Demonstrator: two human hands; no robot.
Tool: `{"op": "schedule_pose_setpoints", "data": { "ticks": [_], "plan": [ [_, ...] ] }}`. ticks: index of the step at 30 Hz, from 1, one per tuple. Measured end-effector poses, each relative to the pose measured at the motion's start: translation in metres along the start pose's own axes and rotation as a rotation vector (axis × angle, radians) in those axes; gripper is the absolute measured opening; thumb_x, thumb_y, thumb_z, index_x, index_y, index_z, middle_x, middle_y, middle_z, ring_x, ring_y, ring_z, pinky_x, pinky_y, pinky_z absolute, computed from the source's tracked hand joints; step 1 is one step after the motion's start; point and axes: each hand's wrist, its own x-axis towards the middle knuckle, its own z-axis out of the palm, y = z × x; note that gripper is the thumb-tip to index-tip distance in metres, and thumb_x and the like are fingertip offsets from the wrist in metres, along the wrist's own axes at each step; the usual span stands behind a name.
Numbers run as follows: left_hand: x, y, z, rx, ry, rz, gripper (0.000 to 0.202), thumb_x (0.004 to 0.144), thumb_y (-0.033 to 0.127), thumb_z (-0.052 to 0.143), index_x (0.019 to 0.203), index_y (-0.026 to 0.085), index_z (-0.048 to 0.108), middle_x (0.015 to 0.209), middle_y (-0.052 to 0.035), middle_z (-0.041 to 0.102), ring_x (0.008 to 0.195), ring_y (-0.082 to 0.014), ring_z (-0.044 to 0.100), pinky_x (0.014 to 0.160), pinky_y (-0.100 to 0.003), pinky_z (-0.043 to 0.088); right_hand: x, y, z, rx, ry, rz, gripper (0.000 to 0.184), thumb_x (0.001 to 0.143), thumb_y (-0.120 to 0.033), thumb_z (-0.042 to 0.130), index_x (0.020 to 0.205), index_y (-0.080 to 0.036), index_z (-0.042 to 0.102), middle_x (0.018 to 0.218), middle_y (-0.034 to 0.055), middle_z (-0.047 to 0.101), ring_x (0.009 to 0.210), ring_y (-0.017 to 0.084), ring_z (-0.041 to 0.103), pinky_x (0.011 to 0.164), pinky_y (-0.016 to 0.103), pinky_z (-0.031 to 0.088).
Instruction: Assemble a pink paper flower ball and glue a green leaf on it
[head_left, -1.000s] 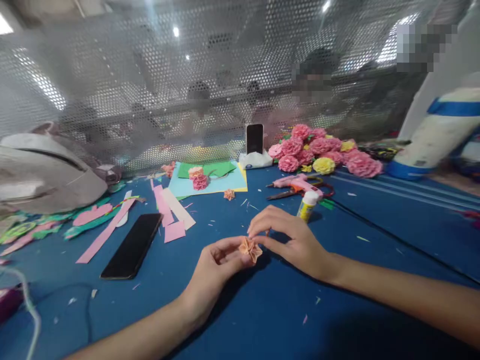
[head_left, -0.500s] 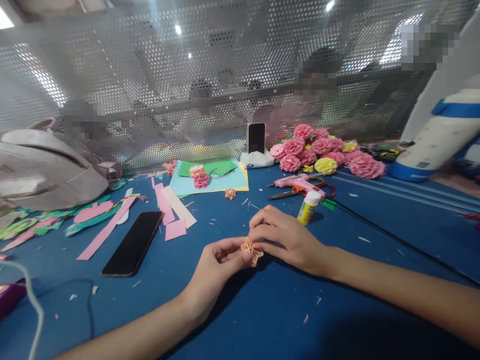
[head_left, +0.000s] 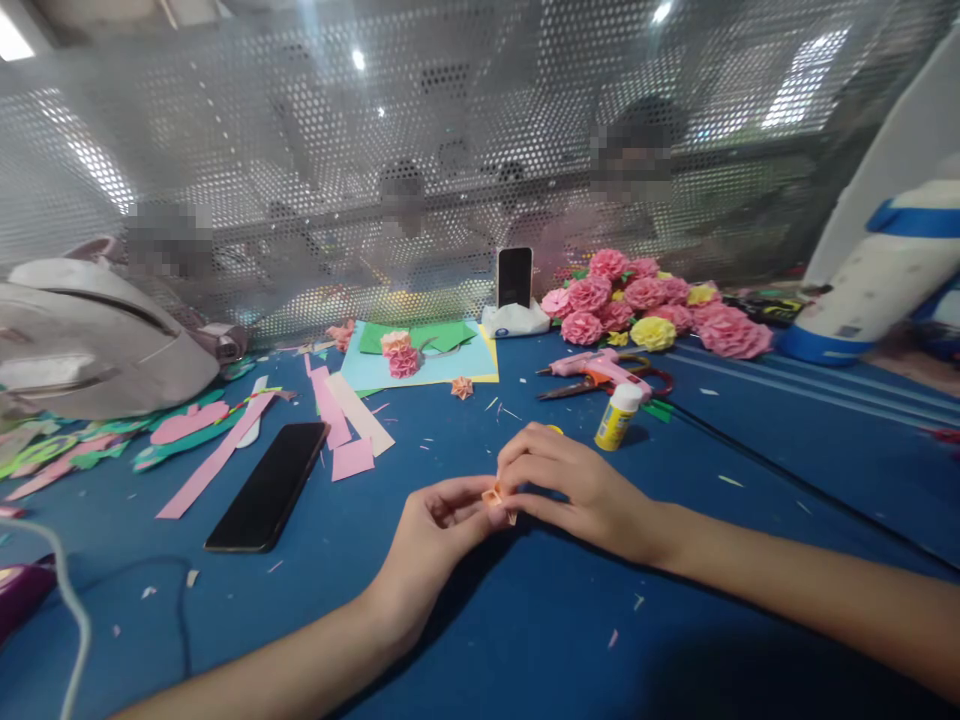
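Observation:
A small peach folded-paper flower is pinched between both hands above the blue table. My left hand grips it from the left with thumb and fingers. From the right, the fingertips of my right hand close on its other side and cover part of it. Beyond the hands lies a second peach paper flower. A yellow glue stick with a white cap stands upright just past my right hand. Part of a yellow round thing shows behind my right knuckles.
A black phone and pink paper strips lie to the left. Scissors and a pink glue gun lie beyond the glue stick. Pink and yellow paper flowers are heaped behind. A large bottle stands right, a bag left.
The peach flower has turned in my fingers; its spread petals showed before, and now a narrower, squarish part faces me. My right fingers have come in closer over it.

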Motion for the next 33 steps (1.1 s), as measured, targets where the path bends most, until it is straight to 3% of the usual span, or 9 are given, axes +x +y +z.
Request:
{"op": "schedule_pose_setpoints", "data": {
  "ticks": [9,16,19,24,33],
  "plan": [
    [0.001,0.0,0.0,0.002,-0.014,0.01,0.039,0.068,0.033,0.089,0.099,0.014,0.078,0.093,-0.0075,0.08,0.085,-0.0168,0.073,0.087,-0.026,0.054,0.0,-0.002,0.006,0.093,0.068,0.05,0.008,0.095,-0.019,0.064,0.088,-0.019,0.06,0.091,0.0018,0.065,0.088,0.015,0.058,0.086,0.03,0.045],
    [0.001,0.001,0.0,-0.023,-0.045,0.036,0.042,0.069,0.028,0.088,0.107,0.014,0.075,0.108,-0.0101,0.078,0.097,-0.0198,0.073,0.095,-0.029,0.053,0.002,-0.005,0.002,0.1,0.184,0.134,0.008,0.101,-0.02,0.053,0.1,-0.02,0.062,0.099,0.0034,0.065,0.093,0.015,0.06,0.084,0.029,0.047],
    [0.001,0.001,0.0,-0.022,-0.057,0.044,0.037,0.071,0.027,0.087,0.105,0.015,0.076,0.106,-0.0089,0.078,0.095,-0.0185,0.073,0.095,-0.028,0.053,0.002,-0.003,-0.001,0.072,0.213,0.122,0.009,0.101,-0.022,0.053,0.098,-0.02,0.062,0.099,0.0043,0.063,0.093,0.016,0.058,0.079,0.028,0.048],
    [0.0,0.001,0.0,-0.046,-0.055,0.058,0.035,0.071,0.025,0.087,0.102,0.015,0.075,0.1,-0.0071,0.078,0.092,-0.017,0.073,0.092,-0.026,0.054,0.001,0.001,-0.003,0.012,0.148,0.043,0.007,0.098,-0.021,0.059,0.099,-0.021,0.066,0.097,0.0038,0.061,0.094,0.016,0.056,0.086,0.032,0.045],
    [0.0,0.0,0.0,-0.06,-0.037,0.05,0.036,0.07,0.024,0.088,0.102,0.015,0.075,0.101,-0.0071,0.078,0.094,-0.0182,0.074,0.093,-0.027,0.054,-0.001,0.0,-0.004,-0.075,0.058,0.0,0.01,0.099,-0.021,0.057,0.104,-0.022,0.065,0.1,0.0052,0.059,0.094,0.017,0.053,0.084,0.032,0.044]
  ]
}}
